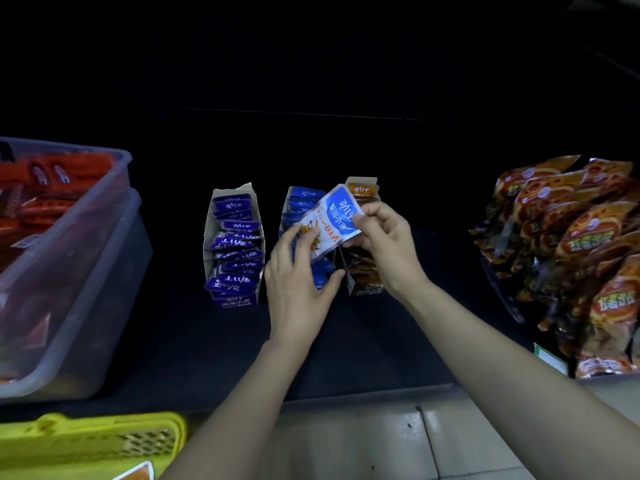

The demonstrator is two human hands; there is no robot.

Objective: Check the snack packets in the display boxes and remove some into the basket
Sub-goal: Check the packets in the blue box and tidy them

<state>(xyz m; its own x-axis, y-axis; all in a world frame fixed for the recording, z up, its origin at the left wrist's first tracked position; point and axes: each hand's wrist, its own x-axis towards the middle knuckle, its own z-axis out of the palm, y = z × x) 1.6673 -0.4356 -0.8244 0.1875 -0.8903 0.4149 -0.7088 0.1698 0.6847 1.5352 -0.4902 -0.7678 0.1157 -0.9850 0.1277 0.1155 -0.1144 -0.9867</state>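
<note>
Pinching one packet (332, 223) by its blue end, my right hand (391, 244) has thumb and curled fingers closed on it. My left hand (298, 289) lays fairly straight fingers on the white end, thumb spread out below. The packet is tilted, lifted above the middle box (304, 202).

Three boxes stand side by side on the dark shelf: the left box (233, 244) full of purple-blue packets, the middle one holding blue ones, the right box (363, 275) holding orange-brown ones. They overlap too much to count.

One yellow basket (104, 420) sits at lower left. Two clear tubs (86, 254), stacked, hold red packets. Orange bags (571, 254) are piled at right, overlapping beyond counting.
</note>
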